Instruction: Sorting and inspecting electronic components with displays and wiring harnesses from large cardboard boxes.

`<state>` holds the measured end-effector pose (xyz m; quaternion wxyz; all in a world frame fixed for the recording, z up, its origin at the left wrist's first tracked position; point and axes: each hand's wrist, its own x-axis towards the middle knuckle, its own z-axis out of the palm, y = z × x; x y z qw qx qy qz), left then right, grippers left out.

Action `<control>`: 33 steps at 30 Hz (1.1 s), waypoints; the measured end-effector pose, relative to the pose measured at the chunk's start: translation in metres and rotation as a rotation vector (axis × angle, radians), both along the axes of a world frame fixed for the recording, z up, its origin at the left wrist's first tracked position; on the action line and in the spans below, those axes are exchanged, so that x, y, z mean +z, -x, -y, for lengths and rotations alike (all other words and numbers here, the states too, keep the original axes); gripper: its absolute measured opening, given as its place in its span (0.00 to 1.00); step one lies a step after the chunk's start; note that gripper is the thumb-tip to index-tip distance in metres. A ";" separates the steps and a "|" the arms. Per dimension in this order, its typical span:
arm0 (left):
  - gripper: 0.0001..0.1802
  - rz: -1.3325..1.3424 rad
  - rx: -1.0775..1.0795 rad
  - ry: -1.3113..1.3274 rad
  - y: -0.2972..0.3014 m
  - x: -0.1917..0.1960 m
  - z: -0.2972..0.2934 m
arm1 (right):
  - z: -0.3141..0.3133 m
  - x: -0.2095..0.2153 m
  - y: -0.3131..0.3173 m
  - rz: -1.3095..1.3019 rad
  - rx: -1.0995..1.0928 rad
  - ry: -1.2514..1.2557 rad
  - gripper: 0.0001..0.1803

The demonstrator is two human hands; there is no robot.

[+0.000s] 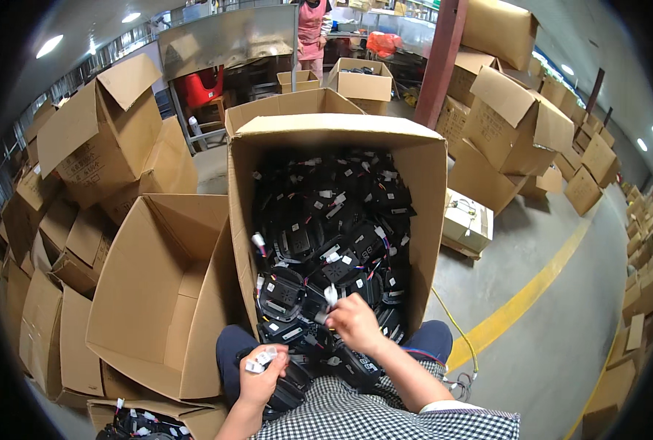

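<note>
A large cardboard box [423, 183] stands open in front of me, filled with black electronic units [297, 238] that have coloured wires and white plugs. My left hand [263, 381] is closed around several small white plugs [260, 360], at the box's near edge. Beside it a rounded black unit [288, 394] lies by my lap; whether the plugs belong to it cannot be told. Over the near part of the pile, my right hand [354, 323] has its fingers pinched together. A white plug [331, 295] shows just beyond those fingertips, but what they grip is unclear.
An open cardboard box [158, 286] is on the left, with a box of more black units [147, 425] below it. Stacked cartons [99, 139] rise at both sides. A yellow cable [455, 323] lies on the right floor. A person in pink [312, 33] stands at the back.
</note>
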<state>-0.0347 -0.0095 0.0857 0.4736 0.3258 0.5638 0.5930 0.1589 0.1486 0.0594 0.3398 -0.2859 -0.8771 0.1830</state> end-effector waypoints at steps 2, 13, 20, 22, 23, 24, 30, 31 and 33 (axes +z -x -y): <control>0.14 -0.077 0.023 -0.095 -0.010 -0.005 -0.016 | 0.022 0.002 0.017 0.061 0.099 -0.037 0.03; 0.09 -0.111 -0.171 -0.051 0.000 -0.029 0.015 | 0.079 -0.031 0.019 -0.109 0.356 0.325 0.04; 0.11 -0.601 -0.208 -0.175 -0.010 -0.018 -0.002 | 0.076 0.002 -0.008 -0.335 0.094 1.158 0.13; 0.14 -0.724 -0.133 -0.288 -0.013 -0.022 -0.008 | 0.076 0.007 -0.006 -0.315 0.087 1.190 0.13; 0.14 -0.755 -0.101 -0.297 -0.014 -0.025 -0.006 | 0.079 0.010 -0.005 -0.315 0.075 1.253 0.13; 0.14 -0.755 -0.106 -0.269 -0.017 -0.028 -0.005 | 0.081 0.007 -0.005 -0.374 0.075 1.320 0.13; 0.17 -0.939 -0.013 -0.312 -0.027 -0.035 0.006 | 0.110 -0.003 -0.010 -0.571 -0.046 1.379 0.13; 0.17 -0.941 -0.023 -0.308 -0.028 -0.036 0.007 | 0.113 -0.002 -0.009 -0.578 -0.050 1.384 0.13; 0.18 -0.978 -0.004 -0.310 -0.029 -0.038 0.009 | 0.114 -0.002 -0.005 -0.581 0.012 1.561 0.12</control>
